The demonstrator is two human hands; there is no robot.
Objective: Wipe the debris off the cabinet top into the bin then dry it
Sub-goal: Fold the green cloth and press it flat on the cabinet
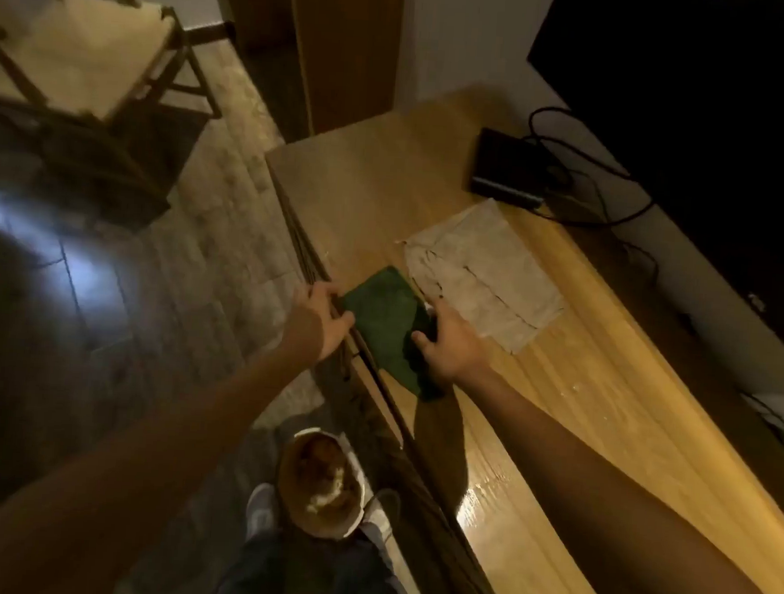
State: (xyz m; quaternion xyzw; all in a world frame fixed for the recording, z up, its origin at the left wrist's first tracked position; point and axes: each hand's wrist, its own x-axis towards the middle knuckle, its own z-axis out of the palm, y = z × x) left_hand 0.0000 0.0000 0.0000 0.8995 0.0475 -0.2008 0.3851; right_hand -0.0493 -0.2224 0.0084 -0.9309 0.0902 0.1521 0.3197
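Wiping step: you are drawing the green cloth (382,317) toward the cabinet top's (584,380) front edge.
Your left hand (326,320) waits open at that edge; your right hand (447,347) presses flat on the cloth. Bin (321,482) sits below, nearer you; pale specks lie rightward, open room there.

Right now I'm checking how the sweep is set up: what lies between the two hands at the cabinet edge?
In the head view, the green cloth spans from the left hand to the right hand.
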